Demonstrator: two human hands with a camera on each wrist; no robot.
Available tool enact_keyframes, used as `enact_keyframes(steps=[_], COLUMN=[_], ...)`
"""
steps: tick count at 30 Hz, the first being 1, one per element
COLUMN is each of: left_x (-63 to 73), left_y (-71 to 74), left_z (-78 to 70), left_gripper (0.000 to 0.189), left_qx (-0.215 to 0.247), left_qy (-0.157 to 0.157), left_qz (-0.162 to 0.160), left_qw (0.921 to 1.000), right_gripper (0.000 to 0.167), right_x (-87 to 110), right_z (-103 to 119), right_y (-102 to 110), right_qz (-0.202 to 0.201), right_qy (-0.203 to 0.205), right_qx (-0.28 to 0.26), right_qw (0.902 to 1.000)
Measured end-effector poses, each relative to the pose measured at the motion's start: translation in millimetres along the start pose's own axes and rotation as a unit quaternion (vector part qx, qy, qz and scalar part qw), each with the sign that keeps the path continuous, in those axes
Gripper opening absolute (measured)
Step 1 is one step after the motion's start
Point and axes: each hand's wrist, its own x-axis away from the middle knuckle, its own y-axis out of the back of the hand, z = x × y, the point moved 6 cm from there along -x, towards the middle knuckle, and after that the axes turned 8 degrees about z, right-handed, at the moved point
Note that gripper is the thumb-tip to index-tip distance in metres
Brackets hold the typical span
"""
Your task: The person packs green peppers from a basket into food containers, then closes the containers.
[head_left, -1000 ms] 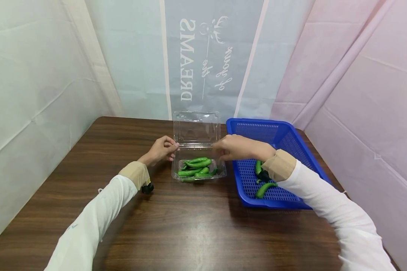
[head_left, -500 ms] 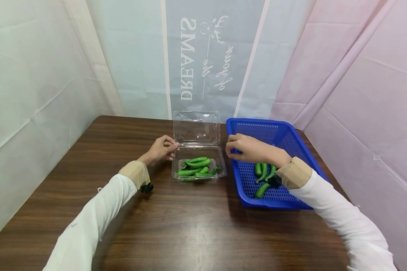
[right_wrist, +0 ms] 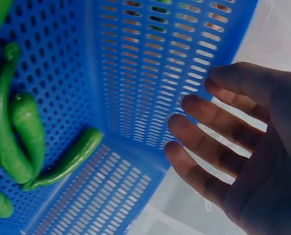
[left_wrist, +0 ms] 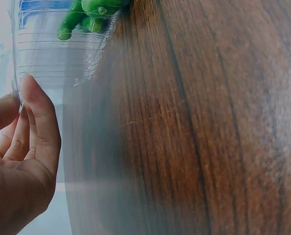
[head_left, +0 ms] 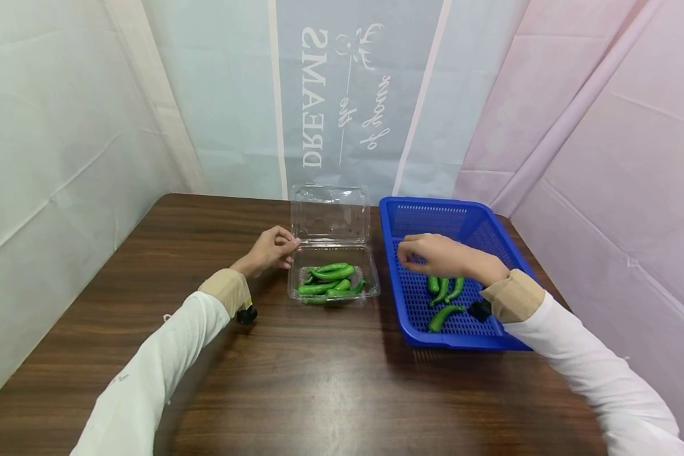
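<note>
The left hand (head_left: 270, 251) pinches the edge of the clear box (head_left: 330, 255) on the counter (head_left: 313, 380) — green peppers (head_left: 333, 275) lie inside. The right hand (head_left: 441, 253), loose and holding nothing, is over the blue basket (head_left: 462, 342) — other peppers (head_left: 444, 318) lie there.

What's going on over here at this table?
A person is handling green peppers. Their left hand pinches the edge of a clear plastic container, its lid open, with several green peppers inside. Their right hand is over a blue basket, its fingers holding nothing. More green peppers lie in the basket.
</note>
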Motion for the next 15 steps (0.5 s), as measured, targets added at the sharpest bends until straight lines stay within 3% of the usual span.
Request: enact_keyframes(steps=[7,15], left_x=[-0.1,-0.8], left_y=[-0.2,-0.9], left_z=[-0.1,0.9], left_gripper=[0.021,0.020], left_qx=[-0.006,0.000], left_qy=[-0.005,-0.002], left_qz=[0.003,0.004], left_qw=[1.0000,1.0000], right_gripper=[0.021,0.016], right_x=[7.3,19.5], right_z=[-12.0,-28.2], right_y=[-16.0,-32.0], right_qz=[0.082,0.167], right_qy=[0.000,-0.034], right_qx=[-0.045,-0.111], right_qw=[0.9956,0.9791])
